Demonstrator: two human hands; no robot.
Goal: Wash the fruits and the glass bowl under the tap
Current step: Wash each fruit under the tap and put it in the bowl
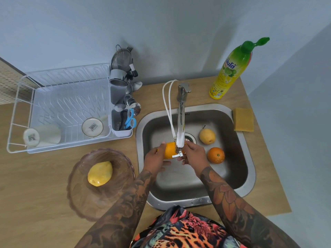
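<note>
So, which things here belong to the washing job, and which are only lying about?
Job: orange-yellow fruit in both hands; pale yellow pear; round orange; yellow mango; tinted glass bowl; chrome tap; steel sink.
Lying about: yellow sponge; green-capped soap bottle; white dish rack.

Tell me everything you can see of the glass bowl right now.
The glass bowl is a wide, shallow dish of tinted, brownish see-through glass with a scalloped rim. It sits upright on the wooden counter, left of the sink and in front of the dish rack. One yellow fruit lies inside it. The left forearm passes over its right edge; neither hand touches it.
</note>
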